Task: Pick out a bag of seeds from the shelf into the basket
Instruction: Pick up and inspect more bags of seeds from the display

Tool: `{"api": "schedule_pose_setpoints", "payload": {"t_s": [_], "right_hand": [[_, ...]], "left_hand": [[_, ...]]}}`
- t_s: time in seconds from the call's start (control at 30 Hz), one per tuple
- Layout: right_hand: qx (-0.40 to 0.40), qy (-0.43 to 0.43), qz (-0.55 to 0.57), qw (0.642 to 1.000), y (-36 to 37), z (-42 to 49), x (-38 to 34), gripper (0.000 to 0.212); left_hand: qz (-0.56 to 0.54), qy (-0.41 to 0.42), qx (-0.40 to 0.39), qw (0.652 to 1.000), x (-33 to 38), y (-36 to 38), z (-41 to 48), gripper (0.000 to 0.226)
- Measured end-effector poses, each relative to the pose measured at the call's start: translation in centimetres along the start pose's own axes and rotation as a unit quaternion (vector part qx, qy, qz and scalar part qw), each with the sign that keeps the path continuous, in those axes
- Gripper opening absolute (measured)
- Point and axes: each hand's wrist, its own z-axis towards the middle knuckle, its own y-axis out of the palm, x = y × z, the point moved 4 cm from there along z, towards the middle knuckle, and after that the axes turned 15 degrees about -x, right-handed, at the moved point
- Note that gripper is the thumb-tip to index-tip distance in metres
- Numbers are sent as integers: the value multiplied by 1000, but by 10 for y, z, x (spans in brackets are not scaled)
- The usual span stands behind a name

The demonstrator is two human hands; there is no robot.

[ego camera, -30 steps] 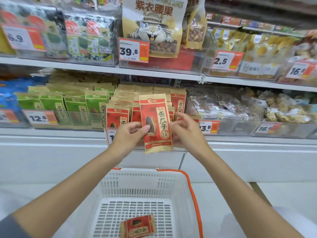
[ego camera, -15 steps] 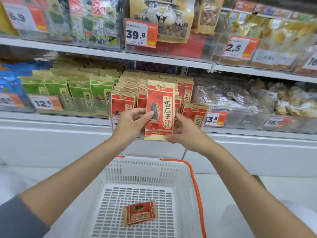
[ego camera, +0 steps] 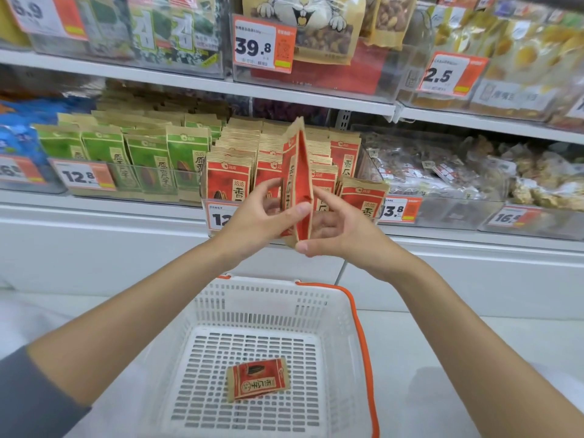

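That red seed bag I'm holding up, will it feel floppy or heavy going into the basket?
Probably fairly stiff: the red seed bag stands edge-on between left hand and right hand without sagging. Likely light, since a pinch alone holds it. It should land flat, like the second bag lying in the basket.

Red seed bag (ego camera: 297, 172) upright, edge-on, before shelf (ego camera: 94, 207); white basket (ego camera: 262, 284) below.

upper shelf (ego camera: 158, 78): left price tag (ego camera: 31, 11) 6.9 | middle price tag (ego camera: 264, 45) 39.8 | right price tag (ego camera: 448, 74) 2.5 | lower shelf (ego camera: 94, 211): left tag (ego camera: 82, 178) before green bags (ego camera: 148, 162) 12.8 | centre tag (ego camera: 399, 210) 3.8, first digit hidden | far-right tag (ego camera: 512, 218) 16., last digit unclear | red bags (ego camera: 227, 181): 洽洽, 香瓜
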Motion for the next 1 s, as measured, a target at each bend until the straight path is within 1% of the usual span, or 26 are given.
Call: {"api": "schedule_pose_setpoints", "payload": {"t_s": [0.07,0.17,0.27,0.4,0.47,0.53,0.6,0.63,0.7,0.73,0.83,0.93,1.0], "right_hand": [[-12,-4,-25,1000,1,1,0,93],[-33,9,-9,999,-3,0,3,96],[-52,9,3,999,-4,1,6,92],[-52,11,-1,999,-7,1,9,84],[-21,10,-6,1000,-9,1,7,81],[49,0,3,999,-15,2,5,84],[120,-10,25,992,-22,3,7,91],[139,-10,34,990,-25,4,9,95],[146,-9,62,987,-27,4,12,99],[142,-13,75,987,-27,4,12,97],[130,-23,88,987,-25,1,8,78],[133,-25,96,986,-26,-1,7,57],[140,-25,97,985,-28,-2,7,49]], "left_hand": [[-47,-5,-23,999,0,4,0,83],[-108,-12,-48,993,0,5,-1,77],[-132,-18,-61,989,0,5,-2,74],[-148,-24,-73,986,-5,5,-1,63],[-135,-30,-71,988,-7,6,0,67],[-109,-39,-81,990,-9,8,0,74],[-79,-48,-114,989,-11,12,-2,80],[-64,-52,-135,987,-12,14,-2,83],[-56,-62,-170,982,-15,18,-4,82],[-61,-65,-182,979,-16,20,-5,79],[-90,-77,-201,972,-19,22,-5,73],[-119,-83,-217,965,-19,22,-5,67],[-129,-87,-220,963,-19,23,-4,64]]}}
